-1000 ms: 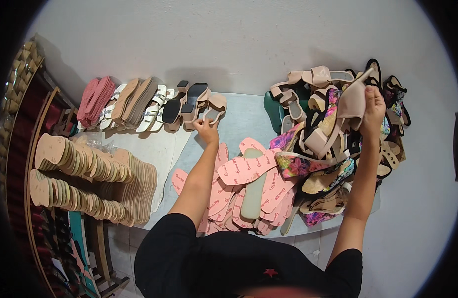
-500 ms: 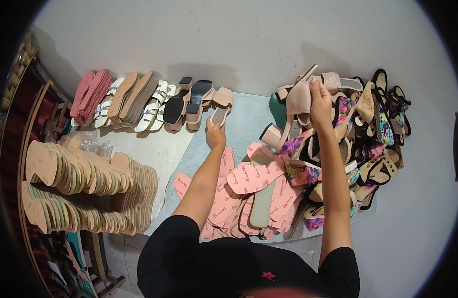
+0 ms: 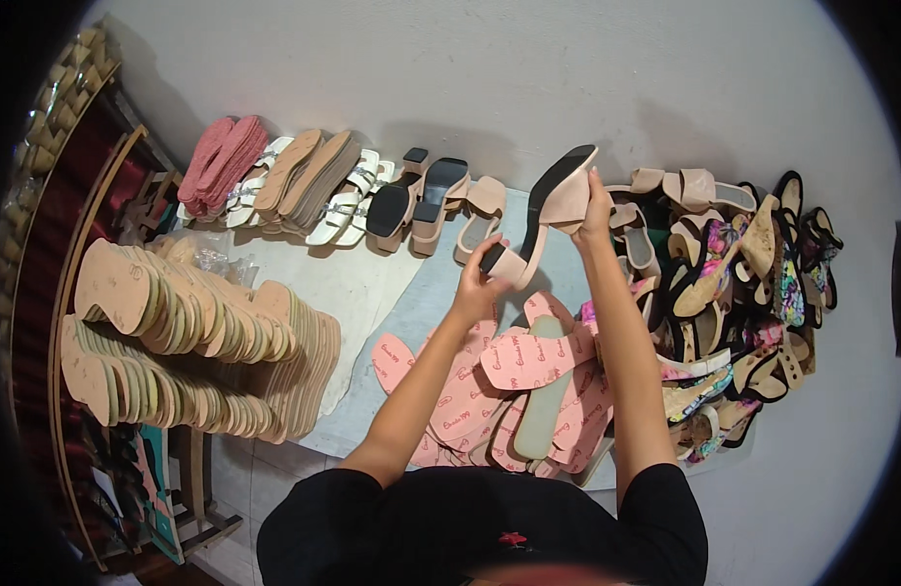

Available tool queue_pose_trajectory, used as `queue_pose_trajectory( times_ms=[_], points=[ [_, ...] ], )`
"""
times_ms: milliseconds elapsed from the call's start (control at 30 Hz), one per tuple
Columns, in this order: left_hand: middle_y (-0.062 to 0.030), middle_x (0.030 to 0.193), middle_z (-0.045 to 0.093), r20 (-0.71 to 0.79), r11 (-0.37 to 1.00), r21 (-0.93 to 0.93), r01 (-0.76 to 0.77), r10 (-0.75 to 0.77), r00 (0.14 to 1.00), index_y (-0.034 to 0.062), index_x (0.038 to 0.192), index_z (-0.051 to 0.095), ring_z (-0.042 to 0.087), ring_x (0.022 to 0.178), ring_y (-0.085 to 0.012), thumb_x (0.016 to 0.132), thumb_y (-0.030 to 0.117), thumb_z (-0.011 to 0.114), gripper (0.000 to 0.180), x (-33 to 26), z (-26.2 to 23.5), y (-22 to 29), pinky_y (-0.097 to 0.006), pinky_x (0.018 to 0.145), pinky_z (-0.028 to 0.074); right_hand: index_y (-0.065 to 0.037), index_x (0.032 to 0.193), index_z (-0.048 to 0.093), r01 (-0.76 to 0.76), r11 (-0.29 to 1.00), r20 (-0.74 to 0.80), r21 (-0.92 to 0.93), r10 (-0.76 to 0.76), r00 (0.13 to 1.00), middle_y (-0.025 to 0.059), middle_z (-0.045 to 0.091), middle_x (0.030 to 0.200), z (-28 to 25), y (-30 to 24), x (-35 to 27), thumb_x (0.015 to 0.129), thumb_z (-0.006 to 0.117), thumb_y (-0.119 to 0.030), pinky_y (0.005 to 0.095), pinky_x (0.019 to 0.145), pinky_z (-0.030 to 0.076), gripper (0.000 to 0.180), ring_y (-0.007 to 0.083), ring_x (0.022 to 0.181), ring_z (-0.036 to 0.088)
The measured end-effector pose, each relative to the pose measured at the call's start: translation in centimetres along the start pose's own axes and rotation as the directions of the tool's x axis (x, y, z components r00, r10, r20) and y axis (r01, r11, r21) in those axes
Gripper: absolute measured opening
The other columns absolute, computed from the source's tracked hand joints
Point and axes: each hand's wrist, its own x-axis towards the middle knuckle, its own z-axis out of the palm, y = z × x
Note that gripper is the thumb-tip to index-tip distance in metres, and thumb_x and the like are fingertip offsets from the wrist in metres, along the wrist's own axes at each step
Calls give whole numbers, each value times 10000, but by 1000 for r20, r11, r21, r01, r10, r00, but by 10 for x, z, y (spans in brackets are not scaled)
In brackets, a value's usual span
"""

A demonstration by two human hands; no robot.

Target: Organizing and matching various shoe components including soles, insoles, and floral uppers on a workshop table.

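You hold a beige block-heeled slide sandal with a black sole (image 3: 546,195) above the pale blue-grey tabletop (image 3: 397,293), between one and two o'clock from the view's centre — your left hand (image 3: 480,288) grasps its heel, and your right hand (image 3: 595,217) grips the edge at its toe end. From the sandal, a second beige slide sandal (image 3: 484,198) lies at nine o'clock, flat pink printed insoles (image 3: 514,361) at six, a heap of floral and beige sandals (image 3: 714,269) at four — and stacked tan shoe soles (image 3: 206,313) at eight.
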Motion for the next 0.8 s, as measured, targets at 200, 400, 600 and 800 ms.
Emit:
queue_pose_trajectory(
  times_ms=[200,400,600,800],
  points=[
    [-76,1159,514,-225,965,220,141,-90,970,23,1210,444,521,991,-143,730,-4,652,523,-2,-14,19,-267,818,452,-16,932,549,-61,998,-76,-26,59,995,65,589,826,-2,54,11,889,451,-317,295,682,476,319,157,761,585],
    [-99,1130,542,-102,993,83,83,-74,992,42,1187,477,537,986,-153,736,9,637,480,-1,-77,22,-272,832,446,5,882,602,223,701,232,-677,-84,969,15,536,688,-23,1,17,845,542,-278,234,600,424,292,84,616,499],
    [-263,1137,509,95,984,-107,145,-135,986,99,1194,349,591,927,-309,687,153,685,611,4,-90,53,-378,846,470,-30,1229,428,164,587,515,-792,501,695,96,499,1147,-11,-63,5,806,555,-374,288,846,380,560,175,1006,494],
    [-305,1091,514,281,971,-182,153,-98,955,79,1201,322,594,901,-300,674,221,705,667,52,-78,56,-369,803,483,26,1275,376,210,436,480,-875,836,264,175,489,1193,24,-14,-36,784,627,-316,336,934,370,649,233,1086,484]
  ],
)
